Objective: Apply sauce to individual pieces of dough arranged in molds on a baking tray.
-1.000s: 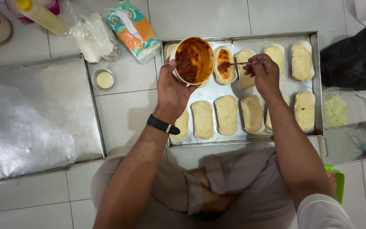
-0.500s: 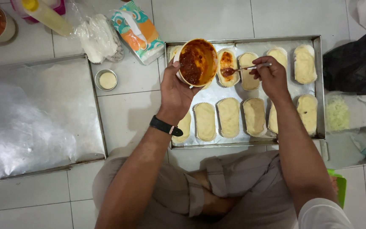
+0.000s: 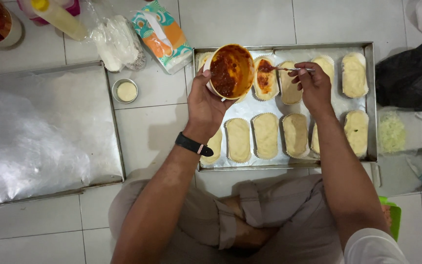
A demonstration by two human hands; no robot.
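My left hand (image 3: 206,105) holds a round bowl of red sauce (image 3: 229,71) over the near-left part of a metal baking tray (image 3: 373,98). My right hand (image 3: 313,88) grips a spoon (image 3: 284,69) whose tip rests on an oval dough piece (image 3: 265,79) smeared with red sauce in the tray's far row. Several plain oval dough pieces in paper liners fill both rows, such as one (image 3: 265,135) in the near row. A black watch is on my left wrist.
A second foil-lined tray (image 3: 40,132) lies on the tiled floor at left. Behind it are a small cup of pale cream (image 3: 126,91), a bag of paper liners (image 3: 116,44), a tissue pack (image 3: 162,34) and a squeeze bottle (image 3: 57,17). Shredded cheese (image 3: 391,132) sits right.
The bowl of sauce stays over the tray in my left hand. My right hand has shifted slightly while the spoon spreads sauce on the same dough piece.
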